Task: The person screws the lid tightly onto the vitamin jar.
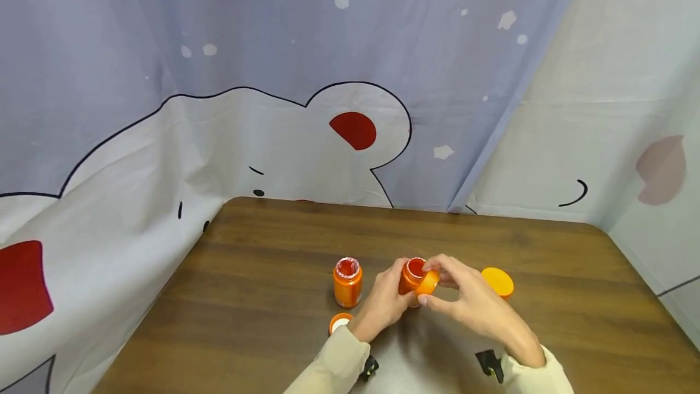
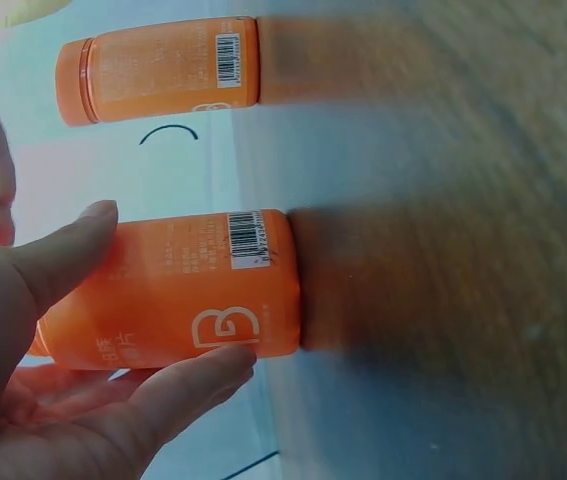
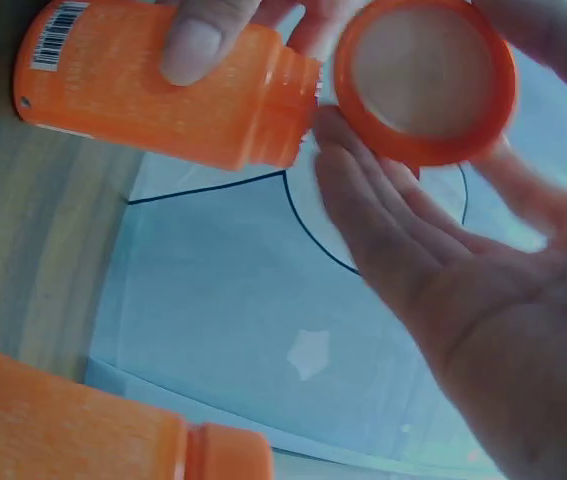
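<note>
In the head view my left hand [image 1: 384, 298] grips an orange bottle [image 2: 178, 290] that stands upright on the table, thumb on one side and fingers round the other. The bottle's mouth is uncovered, with a red inside. My right hand [image 1: 474, 304] pinches an orange screw cap [image 3: 425, 72] by its rim, just beside the bottle's neck [image 3: 285, 108]. In the right wrist view the cap's pale inner face shows, apart from the neck. Left of my hands stands a second uncapped orange bottle [image 1: 347, 286].
A loose orange cap [image 1: 340, 322] lies pale side up on the wooden table [image 1: 262, 297], partly behind my left wrist. Beyond my right hand stands a third orange bottle, its cap [image 1: 497, 282] on. A patterned curtain [image 1: 306, 157] hangs along the back and sides.
</note>
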`<state>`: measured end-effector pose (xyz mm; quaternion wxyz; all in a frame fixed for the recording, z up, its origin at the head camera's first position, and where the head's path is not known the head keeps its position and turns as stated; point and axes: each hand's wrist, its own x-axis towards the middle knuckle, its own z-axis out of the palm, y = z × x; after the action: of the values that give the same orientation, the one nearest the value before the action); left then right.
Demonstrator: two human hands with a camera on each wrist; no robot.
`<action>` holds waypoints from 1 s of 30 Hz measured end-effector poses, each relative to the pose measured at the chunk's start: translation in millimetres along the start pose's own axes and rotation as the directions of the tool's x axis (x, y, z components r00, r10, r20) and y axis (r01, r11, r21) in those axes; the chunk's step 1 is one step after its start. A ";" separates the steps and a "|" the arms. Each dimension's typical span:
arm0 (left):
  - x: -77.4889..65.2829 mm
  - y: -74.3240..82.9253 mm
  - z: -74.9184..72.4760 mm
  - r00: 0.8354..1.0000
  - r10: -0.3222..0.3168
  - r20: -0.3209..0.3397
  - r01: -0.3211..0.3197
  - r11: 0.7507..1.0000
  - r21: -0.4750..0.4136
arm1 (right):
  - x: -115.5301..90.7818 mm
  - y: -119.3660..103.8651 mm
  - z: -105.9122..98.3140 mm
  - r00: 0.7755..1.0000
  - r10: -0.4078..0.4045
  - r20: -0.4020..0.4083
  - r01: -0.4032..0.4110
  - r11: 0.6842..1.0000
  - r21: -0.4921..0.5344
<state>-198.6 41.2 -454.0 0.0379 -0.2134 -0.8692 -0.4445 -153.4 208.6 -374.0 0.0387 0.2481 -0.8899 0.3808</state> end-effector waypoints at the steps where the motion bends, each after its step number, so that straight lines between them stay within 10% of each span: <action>1: 0.0 0.1 0.1 1.000 -0.004 0.006 0.004 1.000 -0.011 | 0.8 1.6 0.8 1.000 0.001 -0.030 -0.001 1.000 0.000; 11: 0.0 0.8 -0.9 1.000 -0.002 0.017 0.002 1.000 0.000 | 10.4 18.2 15.3 0.972 -0.001 -0.235 -0.029 0.992 -0.124; 30: -0.1 0.8 -2.6 0.998 -0.050 0.031 0.050 0.999 -0.002 | 17.9 30.1 27.2 0.973 0.051 -0.225 -0.075 0.993 -0.096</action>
<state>-198.5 39.5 -451.9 0.0131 -0.1982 -0.8742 -0.4432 -179.9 199.9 -408.5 0.1387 0.1732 -0.9060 0.3605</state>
